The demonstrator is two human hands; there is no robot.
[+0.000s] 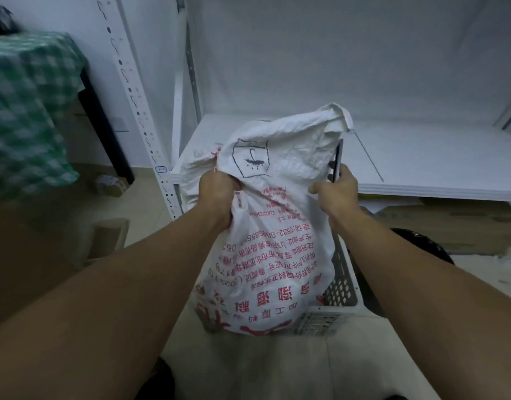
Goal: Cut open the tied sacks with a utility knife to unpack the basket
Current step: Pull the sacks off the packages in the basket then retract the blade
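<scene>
One white woven plastic sack with red print [277, 226] stands upright in one grey perforated plastic basket [342, 284] on the floor, in front of a white metal shelf [421, 157]. The left hand [219, 192] is clenched round a bunch of fabric on the sack's left shoulder. The right hand [336, 192] is closed round the handle of one slim dark utility knife [337, 161], which points upward just beside the sack's right edge.

The tie itself is not visible. The cut probably goes best with the left hand pulling the neck taut and upward. The blade should then work just below the tie and away from the gripping fingers, shallow enough to spare the contents.

Count: one sack visible, one basket, one knife, two hands. A green checked cloth [26, 111] hangs at far left.
</scene>
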